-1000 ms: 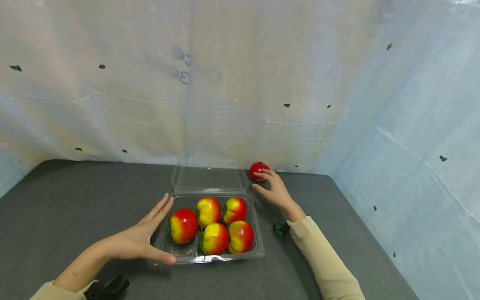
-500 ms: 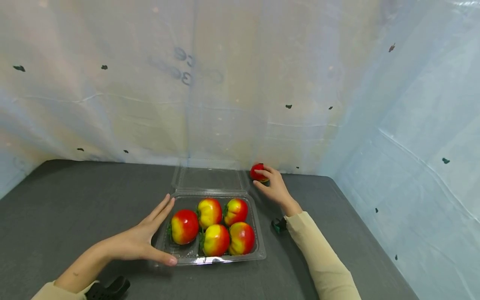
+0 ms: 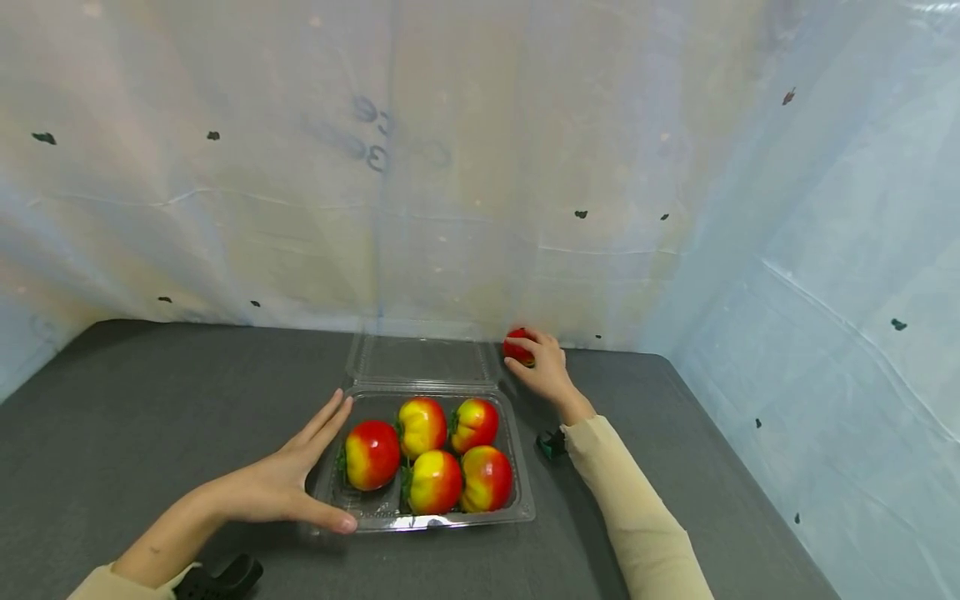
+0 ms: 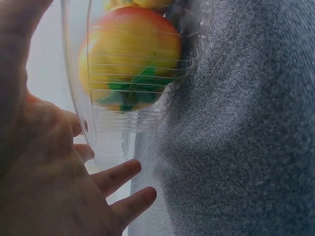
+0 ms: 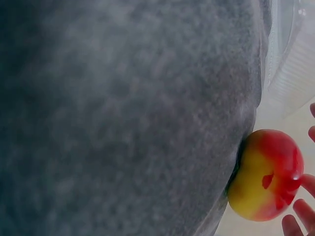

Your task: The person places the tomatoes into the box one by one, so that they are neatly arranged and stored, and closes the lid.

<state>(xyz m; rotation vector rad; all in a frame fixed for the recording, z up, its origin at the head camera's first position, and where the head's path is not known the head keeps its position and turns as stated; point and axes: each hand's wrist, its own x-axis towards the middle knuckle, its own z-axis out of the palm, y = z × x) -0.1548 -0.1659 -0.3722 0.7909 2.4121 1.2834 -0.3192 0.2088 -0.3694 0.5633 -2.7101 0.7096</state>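
Observation:
A clear plastic clamshell box [image 3: 480,521] sits on the table with its lid [image 3: 423,358] folded back. Inside are several red-and-yellow fruits [image 3: 372,454] with green leafy tops. My left hand [image 3: 288,479] spreads along the box's left side, thumb by the front corner and fingers by the back. In the left wrist view these fingers are straight beside the box wall. At the table's back edge, my right hand [image 3: 546,371] reaches around another red-and-yellow fruit [image 5: 266,174] of the same look. Its fingers stand apart in the right wrist view, one tip right at the fruit's side.
The dark grey table [image 3: 172,417] ends at a pale plastic sheet [image 3: 450,167] behind and another sheet [image 3: 840,275] on the right. Black straps [image 3: 217,579] show at the wrists. The raised lid lies just left of the single fruit.
My right hand has moved slightly left and closer around the single fruit, covering more of it. My left hand stays beside the box. The head view has shifted a little.

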